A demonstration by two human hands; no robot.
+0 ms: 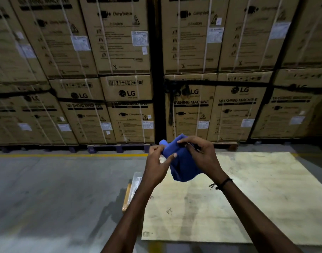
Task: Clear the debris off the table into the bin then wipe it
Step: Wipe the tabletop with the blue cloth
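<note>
Two hands, left (157, 161) and right (202, 154), grip one blue cloth (182, 161) over, seemingly, one table (247, 198)

Dim warehouse light, soft blur, bowed edges

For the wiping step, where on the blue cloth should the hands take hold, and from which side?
The blue cloth hangs bunched between the left hand and right hand, above the plywood table. Probably best to pinch its upper edge from above, one hand at each end, as they roughly do now: the loose lower part droops freely, so gripping there would leave it crumpled rather than spread flat for wiping.
</note>
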